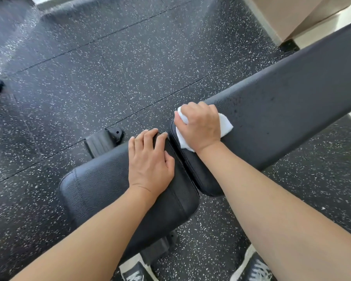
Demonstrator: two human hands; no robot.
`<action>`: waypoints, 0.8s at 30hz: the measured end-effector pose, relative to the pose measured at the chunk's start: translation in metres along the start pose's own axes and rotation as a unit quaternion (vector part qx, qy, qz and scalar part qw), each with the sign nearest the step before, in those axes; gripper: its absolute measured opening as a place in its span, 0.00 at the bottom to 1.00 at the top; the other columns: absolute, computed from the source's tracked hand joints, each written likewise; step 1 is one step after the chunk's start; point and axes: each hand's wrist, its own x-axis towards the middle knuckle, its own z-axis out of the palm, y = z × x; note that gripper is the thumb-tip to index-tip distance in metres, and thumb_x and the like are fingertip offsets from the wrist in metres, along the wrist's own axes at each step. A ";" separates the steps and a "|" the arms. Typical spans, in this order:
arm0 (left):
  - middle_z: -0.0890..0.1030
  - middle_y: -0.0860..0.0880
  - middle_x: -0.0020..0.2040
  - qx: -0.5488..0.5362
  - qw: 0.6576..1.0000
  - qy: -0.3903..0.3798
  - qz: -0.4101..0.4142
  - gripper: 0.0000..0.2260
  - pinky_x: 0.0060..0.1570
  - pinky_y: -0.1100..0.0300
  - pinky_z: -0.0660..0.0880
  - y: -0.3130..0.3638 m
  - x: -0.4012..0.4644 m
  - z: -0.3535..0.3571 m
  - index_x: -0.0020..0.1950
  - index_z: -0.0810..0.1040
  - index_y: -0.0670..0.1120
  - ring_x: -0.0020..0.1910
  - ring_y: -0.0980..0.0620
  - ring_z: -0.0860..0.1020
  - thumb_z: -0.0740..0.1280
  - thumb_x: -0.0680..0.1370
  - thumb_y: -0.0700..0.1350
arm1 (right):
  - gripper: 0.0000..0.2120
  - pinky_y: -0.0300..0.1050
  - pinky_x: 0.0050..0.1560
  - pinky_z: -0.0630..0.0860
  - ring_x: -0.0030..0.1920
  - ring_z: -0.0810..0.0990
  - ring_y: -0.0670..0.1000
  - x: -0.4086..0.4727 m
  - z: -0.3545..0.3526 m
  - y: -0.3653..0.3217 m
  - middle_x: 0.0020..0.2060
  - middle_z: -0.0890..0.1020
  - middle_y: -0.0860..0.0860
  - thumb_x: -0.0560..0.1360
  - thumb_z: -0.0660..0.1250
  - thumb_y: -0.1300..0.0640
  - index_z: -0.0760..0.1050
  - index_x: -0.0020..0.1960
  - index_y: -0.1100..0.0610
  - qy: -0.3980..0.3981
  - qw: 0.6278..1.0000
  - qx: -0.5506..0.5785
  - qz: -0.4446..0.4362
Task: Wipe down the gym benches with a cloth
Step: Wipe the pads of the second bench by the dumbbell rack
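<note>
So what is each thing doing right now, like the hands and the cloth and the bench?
Right hand: closed on the white cloth, pressing it down.
White cloth: bunched under the right hand, on the back pad's near end.
Left hand: flat and empty, resting on the seat pad.
Back pad: long, speckled with small dark spots.
Seat pad: separated from the back pad by a narrow gap.

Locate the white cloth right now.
Head view, right of centre: the white cloth is bunched under the right hand, pressed on the near end of the long back pad, beside the gap to the seat pad.
</note>
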 end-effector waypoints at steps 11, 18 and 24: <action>0.72 0.43 0.73 0.056 0.995 -0.085 0.002 0.22 0.75 0.37 0.61 0.006 0.001 -0.013 0.75 0.73 0.46 0.75 0.38 0.67 0.61 0.80 0.47 | 0.18 0.51 0.34 0.65 0.31 0.70 0.57 -0.052 -0.024 0.006 0.28 0.70 0.50 0.77 0.69 0.53 0.60 0.36 0.49 -0.021 0.996 0.064 -0.059; 0.68 0.43 0.78 0.020 0.996 -0.085 -0.026 0.28 0.78 0.38 0.57 0.046 0.028 -0.001 0.82 0.62 0.45 0.76 0.42 0.67 0.57 0.83 0.55 | 0.17 0.51 0.36 0.65 0.34 0.64 0.53 -0.150 -0.076 0.067 0.31 0.67 0.48 0.81 0.68 0.50 0.68 0.37 0.53 -0.076 0.984 0.076 -0.141; 0.73 0.42 0.73 0.037 0.998 -0.009 -0.050 0.30 0.79 0.41 0.57 0.055 0.025 0.025 0.81 0.63 0.47 0.68 0.42 0.74 0.57 0.80 0.57 | 0.16 0.49 0.41 0.61 0.37 0.67 0.53 -0.139 -0.088 0.153 0.38 0.72 0.47 0.85 0.62 0.48 0.74 0.42 0.55 -0.030 0.999 0.030 -0.028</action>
